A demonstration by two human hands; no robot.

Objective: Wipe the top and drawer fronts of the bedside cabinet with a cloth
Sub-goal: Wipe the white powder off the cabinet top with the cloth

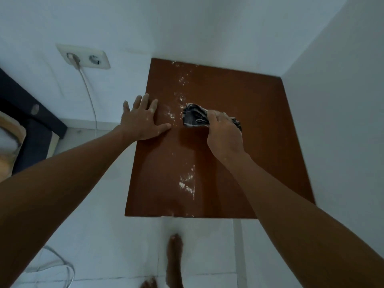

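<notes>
A brown cabinet top (239,163) fills a white-walled corner, streaked with white powder (187,183). One dark cloth (194,116) sits clamped in the right hand (224,134), powder just beyond its fingers; the left hand (141,119) lies flat, fingers spread.

Right hand (223,132) gripping bunched dark cloth (195,117) on brown cabinet top (259,142); left hand (143,119) flat, fingers spread, at left edge (white powder streaks down middle).

walls: white, corner far right | floor (116,235): white tiles | far left: double socket (84,57), white cable (89,96) plugged | left: dark bed frame (31,119)
</notes>
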